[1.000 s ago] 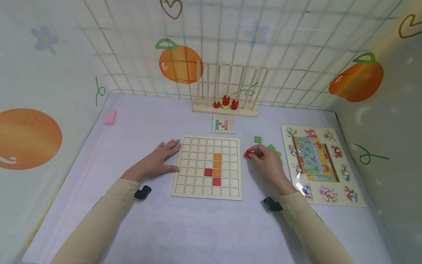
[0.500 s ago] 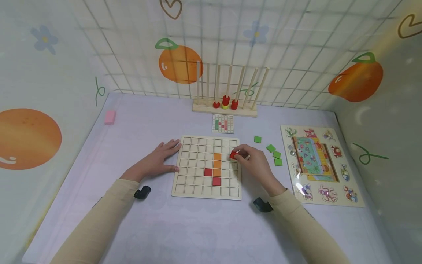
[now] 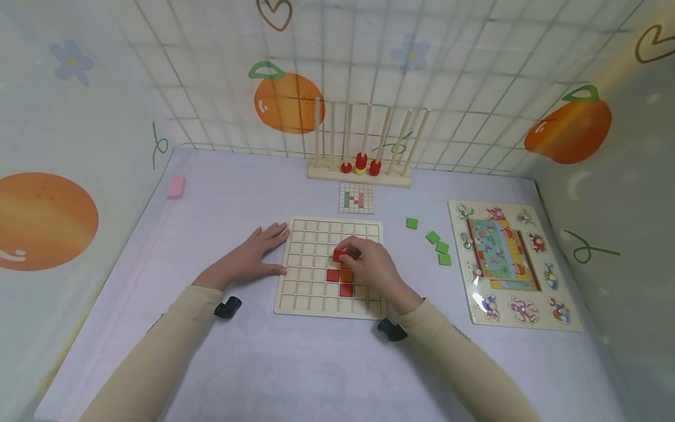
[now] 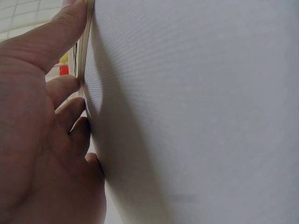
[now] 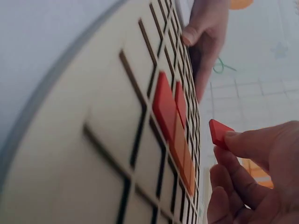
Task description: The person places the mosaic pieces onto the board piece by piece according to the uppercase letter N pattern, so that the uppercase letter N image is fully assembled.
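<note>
- Far left, a pink block (image 3: pixel 176 187) lies on the table (image 3: pixel 221 369).
- Nearer, the left hand (image 3: pixel 245 258) lies spread at the left edge of the grid board, its thumb and fingertips touching that edge; its fingers are apart and grip nothing.
- Next comes the grid board (image 3: pixel 289 306), flat on the table near the middle.
- In its cells sit a red tile (image 3: pixel 333 275) and, one row nearer and one column to the right, a second red tile (image 3: pixel 345 290).
- Just far of that second one, orange tiles (image 5: pixel 180 140) run in a column, partly hidden in the head view.
- A third red piece (image 3: pixel 338 255) is raised above the board, clear of its surface.
- Far of the board lies a small pattern card (image 3: pixel 356 198), and just beyond it stands a peg rack (image 3: pixel 360 176) with red and yellow beads.
- The right hand (image 3: pixel 373 266) reaches over the board's right half, thumb and finger clamped on the third red piece.
- Right of the board, four green tiles (image 3: pixel 433 237) lie loose.
- Farthest right, a picture puzzle (image 3: pixel 508 319) with animal pieces lies flat.
</note>
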Demonstrator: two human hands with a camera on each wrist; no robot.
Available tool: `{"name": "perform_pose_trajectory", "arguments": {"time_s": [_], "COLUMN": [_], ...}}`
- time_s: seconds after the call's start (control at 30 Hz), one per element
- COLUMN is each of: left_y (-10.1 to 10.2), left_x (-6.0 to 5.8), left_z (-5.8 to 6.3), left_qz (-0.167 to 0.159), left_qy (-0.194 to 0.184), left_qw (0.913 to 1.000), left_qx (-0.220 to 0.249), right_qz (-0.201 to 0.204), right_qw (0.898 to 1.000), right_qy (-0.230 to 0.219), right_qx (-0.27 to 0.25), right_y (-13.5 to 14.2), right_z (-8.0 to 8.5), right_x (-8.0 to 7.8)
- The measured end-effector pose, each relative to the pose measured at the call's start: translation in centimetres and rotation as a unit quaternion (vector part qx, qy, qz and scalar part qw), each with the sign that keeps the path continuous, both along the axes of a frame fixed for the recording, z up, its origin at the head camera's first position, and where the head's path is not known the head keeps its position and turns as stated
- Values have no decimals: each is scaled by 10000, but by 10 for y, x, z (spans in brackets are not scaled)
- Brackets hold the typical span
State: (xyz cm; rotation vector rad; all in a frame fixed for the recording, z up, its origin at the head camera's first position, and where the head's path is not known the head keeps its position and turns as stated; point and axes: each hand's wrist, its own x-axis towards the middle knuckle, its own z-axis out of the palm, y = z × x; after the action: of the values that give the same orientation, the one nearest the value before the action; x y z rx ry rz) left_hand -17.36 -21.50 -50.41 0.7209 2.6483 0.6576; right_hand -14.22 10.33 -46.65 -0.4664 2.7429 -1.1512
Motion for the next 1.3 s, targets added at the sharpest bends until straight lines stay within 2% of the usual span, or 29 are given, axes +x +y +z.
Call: {"name": "perform_pose_trajectory", "arguments": {"time_s": [0.3, 0.63, 1.07, 1.3], "left_y": [0, 0, 0, 0], "left_x": [0, 0, 1, 0], "left_z": [1, 2, 1, 2], "left_qz": [-39, -68, -74, -39], "left_qy": [26, 27, 48, 50], "left_qw": [10000, 10000, 9999, 10000], "left_qx": [41, 50, 66, 20], "right_qz": [235, 353, 412, 333], "right_qw": [9985, 9956, 9862, 9882], "right_qy": [28, 151, 733, 576], "right_qx": [493, 857, 1425, 1380], "right_y": [-25, -38, -42, -37], "right_z": [-4, -9, -13, -11], "right_x": [3, 0, 1, 1]}}
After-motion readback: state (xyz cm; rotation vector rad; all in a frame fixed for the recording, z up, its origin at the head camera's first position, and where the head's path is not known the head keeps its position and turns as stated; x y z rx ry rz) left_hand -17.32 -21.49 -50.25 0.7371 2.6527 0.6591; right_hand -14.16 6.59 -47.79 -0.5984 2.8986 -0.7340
